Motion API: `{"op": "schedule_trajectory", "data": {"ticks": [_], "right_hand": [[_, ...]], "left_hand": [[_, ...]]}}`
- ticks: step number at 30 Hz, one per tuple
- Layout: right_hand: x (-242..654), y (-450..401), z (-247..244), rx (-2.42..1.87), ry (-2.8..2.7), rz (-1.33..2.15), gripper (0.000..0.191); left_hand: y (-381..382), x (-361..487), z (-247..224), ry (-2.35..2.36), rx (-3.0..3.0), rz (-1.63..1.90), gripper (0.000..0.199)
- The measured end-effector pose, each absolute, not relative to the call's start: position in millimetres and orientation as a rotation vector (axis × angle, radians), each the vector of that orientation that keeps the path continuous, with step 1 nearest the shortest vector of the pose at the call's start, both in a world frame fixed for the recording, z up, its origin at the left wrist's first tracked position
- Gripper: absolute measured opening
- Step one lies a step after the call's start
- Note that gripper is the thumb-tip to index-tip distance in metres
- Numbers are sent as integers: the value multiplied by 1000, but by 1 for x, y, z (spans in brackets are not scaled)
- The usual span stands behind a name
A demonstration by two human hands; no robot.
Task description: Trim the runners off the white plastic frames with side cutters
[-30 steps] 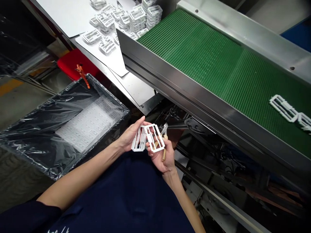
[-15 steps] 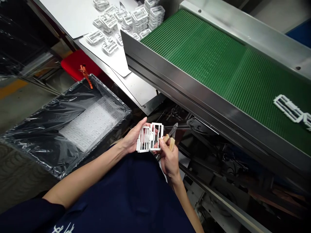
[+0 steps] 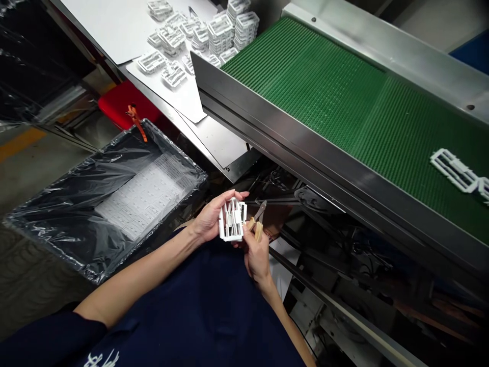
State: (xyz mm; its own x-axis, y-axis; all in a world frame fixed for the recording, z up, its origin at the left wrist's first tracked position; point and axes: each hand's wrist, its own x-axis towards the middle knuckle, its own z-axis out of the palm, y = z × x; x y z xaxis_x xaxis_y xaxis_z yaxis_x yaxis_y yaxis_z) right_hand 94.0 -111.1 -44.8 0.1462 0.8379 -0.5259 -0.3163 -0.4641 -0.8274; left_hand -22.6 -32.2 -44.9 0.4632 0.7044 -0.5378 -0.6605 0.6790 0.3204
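My left hand (image 3: 209,218) is closed around white slotted plastic frames (image 3: 231,224), held close in front of my dark blue shirt. The frames overlap, and a second one shows behind at the right. In my right hand (image 3: 257,254) is a pair of side cutters (image 3: 257,224) with cream handles, its jaws apart and pointing up and away. The thumb and fingers of that hand also touch the right edge of the frames. My left fingertips curl over the far edge, and some right fingers are hidden beneath.
A green conveyor belt (image 3: 344,102) with a metal side runs along the right, carrying joined white frames (image 3: 454,171). Stacks of white frames (image 3: 221,35) stand on the table (image 3: 97,25). At left is a crate lined with black plastic (image 3: 57,209), layered with white parts, near a red stool (image 3: 122,104).
The right hand has moved left toward the left hand, bringing its white frame from beside the others to overlap with them. The cutters have shifted left too.
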Motion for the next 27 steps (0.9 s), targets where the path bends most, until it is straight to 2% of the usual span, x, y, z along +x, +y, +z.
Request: {"op": "schedule_trajectory", "data": {"ticks": [10, 15, 18, 27], "right_hand": [[91, -101, -40, -1382, -520, 1644, 17], [96, -99, -33, -1668, -786, 1311, 21], [99, -95, -25, -1781, -972, 1280, 26], [99, -97, -29, -1907, -1294, 962, 21]], "left_hand": [[-35, -19, -43, 717, 152, 868, 12], [-33, -17, -44, 787, 186, 958, 15], [-31, -14, -43, 859, 201, 981, 18], [-30, -9, -48, 977, 208, 1031, 37]]}}
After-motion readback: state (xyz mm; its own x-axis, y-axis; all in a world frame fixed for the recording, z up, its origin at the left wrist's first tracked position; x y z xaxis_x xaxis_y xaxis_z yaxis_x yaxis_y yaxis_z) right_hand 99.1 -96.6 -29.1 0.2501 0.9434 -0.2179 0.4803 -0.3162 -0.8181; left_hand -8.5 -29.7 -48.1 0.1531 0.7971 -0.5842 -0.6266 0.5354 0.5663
